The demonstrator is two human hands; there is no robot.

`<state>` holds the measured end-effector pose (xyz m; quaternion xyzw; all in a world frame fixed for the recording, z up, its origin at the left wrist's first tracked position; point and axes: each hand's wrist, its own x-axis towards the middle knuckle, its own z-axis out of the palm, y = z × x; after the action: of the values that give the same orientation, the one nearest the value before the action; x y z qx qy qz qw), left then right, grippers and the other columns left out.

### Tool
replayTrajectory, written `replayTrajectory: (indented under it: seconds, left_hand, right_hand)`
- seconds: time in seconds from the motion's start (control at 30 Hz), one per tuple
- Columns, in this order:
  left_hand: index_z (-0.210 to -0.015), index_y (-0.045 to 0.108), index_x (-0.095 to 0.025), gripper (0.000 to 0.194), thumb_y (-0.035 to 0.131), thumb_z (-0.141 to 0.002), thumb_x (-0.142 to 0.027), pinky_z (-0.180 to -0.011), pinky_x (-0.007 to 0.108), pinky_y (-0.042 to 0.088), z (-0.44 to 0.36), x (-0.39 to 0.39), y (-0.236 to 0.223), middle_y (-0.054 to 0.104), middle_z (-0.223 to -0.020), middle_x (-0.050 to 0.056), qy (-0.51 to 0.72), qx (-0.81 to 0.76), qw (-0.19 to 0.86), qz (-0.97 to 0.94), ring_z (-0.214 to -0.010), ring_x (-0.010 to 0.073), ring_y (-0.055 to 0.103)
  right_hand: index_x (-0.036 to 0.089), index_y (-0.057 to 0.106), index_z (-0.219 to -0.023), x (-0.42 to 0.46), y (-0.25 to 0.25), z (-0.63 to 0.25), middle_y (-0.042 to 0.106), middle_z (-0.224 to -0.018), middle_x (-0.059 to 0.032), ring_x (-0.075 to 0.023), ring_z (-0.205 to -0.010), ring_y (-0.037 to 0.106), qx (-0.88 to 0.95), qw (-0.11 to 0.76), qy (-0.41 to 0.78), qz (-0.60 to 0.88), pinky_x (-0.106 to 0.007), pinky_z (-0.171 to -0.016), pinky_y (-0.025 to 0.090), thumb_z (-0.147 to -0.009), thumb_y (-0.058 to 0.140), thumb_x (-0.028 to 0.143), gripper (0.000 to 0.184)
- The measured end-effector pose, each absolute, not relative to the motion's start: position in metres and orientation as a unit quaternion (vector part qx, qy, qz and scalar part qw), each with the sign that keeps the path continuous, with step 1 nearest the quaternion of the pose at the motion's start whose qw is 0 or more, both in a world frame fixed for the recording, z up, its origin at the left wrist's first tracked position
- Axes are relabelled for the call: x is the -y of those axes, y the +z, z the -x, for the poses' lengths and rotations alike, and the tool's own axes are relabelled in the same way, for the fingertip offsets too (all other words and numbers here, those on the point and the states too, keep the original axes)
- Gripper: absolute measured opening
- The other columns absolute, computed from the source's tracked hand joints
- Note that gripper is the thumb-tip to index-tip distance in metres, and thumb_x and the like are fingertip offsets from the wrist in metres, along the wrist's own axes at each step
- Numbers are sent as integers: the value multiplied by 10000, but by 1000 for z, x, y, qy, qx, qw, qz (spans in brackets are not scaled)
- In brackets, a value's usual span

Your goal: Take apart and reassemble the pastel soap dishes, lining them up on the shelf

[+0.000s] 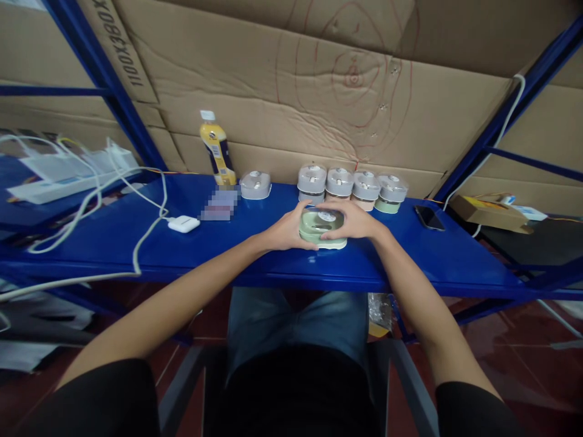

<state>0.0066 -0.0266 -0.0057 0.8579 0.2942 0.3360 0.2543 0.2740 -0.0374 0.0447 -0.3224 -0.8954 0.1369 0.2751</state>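
Both hands are wrapped round a light green container (pixel 311 226) with a clear domed lid, near the front of the blue table. My left hand (pixel 291 229) grips its left side, thumb low and fingers over the back edge. From the other side my right hand (pixel 355 220) holds it, with the thumb across the front and the fingers along the top. A pale label shows on the lid. Behind stand similar clear-lidded containers: a grey one (pixel 312 182), two pinkish ones (pixel 339 183) and a green one (pixel 390 193). A lone clear lid (pixel 255 185) sits left of them.
A yellow drink bottle (pixel 216 149) stands at the back left, near a white earphone case (pixel 183 224). White cables (pixel 136 243) loop from a power strip (pixel 59 185). To the right lie a phone (pixel 429 217) and an open cardboard box (pixel 487 215). Cardboard (pixel 228 79) walls the back.
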Motion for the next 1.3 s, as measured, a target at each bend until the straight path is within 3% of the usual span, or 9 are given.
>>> replayTrajectory:
  seconds: [0.23, 0.47, 0.67, 0.87, 1.1, 1.3]
  left_hand:
    - [-1793, 202, -203, 1571, 1076, -555, -618, -1230, 745, 483, -10, 28, -7, 634, -1597, 293, 341, -322, 270, -841, -1517, 550, 601]
    - [-1797, 219, -251, 1520, 1077, -586, -582, -1208, 733, 513, -7, 30, -4, 691, -1543, 248, 347, -311, 264, -844, -1475, 528, 651]
    - [-1777, 270, -217, 1487, 1079, -585, -582, -1232, 708, 504, -9, 32, -3, 637, -1597, 270, 350, -306, 272, -842, -1504, 518, 623]
    - [-1745, 321, -214, 1380, 1048, -637, -598, -1248, 647, 498, -9, 30, -4, 649, -1590, 245, 348, -285, 270, -851, -1488, 476, 643]
    - [-1691, 440, -233, 1192, 1011, -693, -550, -1305, 614, 450, -4, 35, -3, 568, -1685, 214, 308, -296, 202, -881, -1561, 462, 559]
    - [-1689, 493, -224, 1008, 860, -883, -705, -1101, 576, 576, 12, 85, -5, 664, -1386, 227, 256, -480, 49, -838, -1289, 485, 697]
  right_hand:
    - [283, 748, -1529, 37, 47, -265, 754, -1404, -122, -364, -1296, 726, 903, 258, 122, 320, -596, -1182, 562, -763, 971, 604, 860]
    - [322, 761, -1513, 42, 49, -262, 754, -1378, -106, -370, -1284, 727, 900, 249, 126, 334, -594, -1188, 555, -768, 971, 615, 828]
    - [305, 752, -1517, 45, 47, -265, 763, -1400, -115, -387, -1315, 716, 891, 266, 133, 344, -608, -1195, 548, -736, 990, 651, 886]
    - [295, 749, -1508, 51, 47, -269, 780, -1358, -113, -386, -1274, 724, 884, 266, 122, 364, -608, -1162, 567, -731, 988, 683, 901]
    - [298, 745, -1488, 41, 31, -268, 774, -1415, -121, -395, -1327, 724, 883, 271, 166, 344, -601, -1201, 554, -707, 1009, 700, 917]
    - [256, 685, -1543, 32, 18, -263, 695, -1517, -183, -439, -1397, 670, 854, 327, 122, 385, -658, -1196, 546, -694, 978, 794, 1047]
